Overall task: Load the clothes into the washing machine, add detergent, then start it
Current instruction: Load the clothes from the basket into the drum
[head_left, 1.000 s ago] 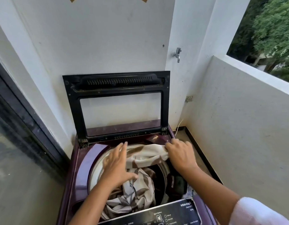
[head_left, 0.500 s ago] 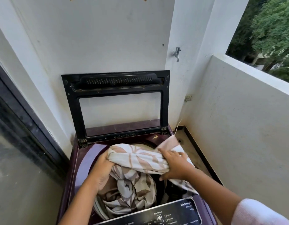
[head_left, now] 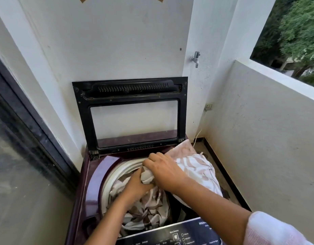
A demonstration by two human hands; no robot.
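Two hands at work over a purple top-loading washing machine [head_left: 92, 183], lid [head_left: 129, 96] propped upright against the white wall. Left hand [head_left: 135, 186] down inside the drum opening, fingers curled into a bunch of the patterned cloth [head_left: 196, 172]. Right hand [head_left: 163, 170] just above and touching it, knuckles up, fingers closed over the same bunch of fabric. Cream cloth with brown and pink leaf-like shapes, partly heaped inside the drum beneath the left forearm, partly draped out over the machine's right rim and hanging past that edge. Pale drum rim [head_left: 115, 172] bare on the left of the heap. Dark control panel [head_left: 170, 236] along the near edge, white lettering too blurred to read. Pale pink sleeve [head_left: 269, 228] at the right elbow. Behind, on the pillar, a metal tap [head_left: 196, 58]; lower, on the side wall, a socket [head_left: 208, 106] with a pale cable [head_left: 197, 135] down toward the floor. Dark-framed glass door [head_left: 20, 156] along the left; green trees [head_left: 294, 32] beyond the balcony wall [head_left: 267, 138].
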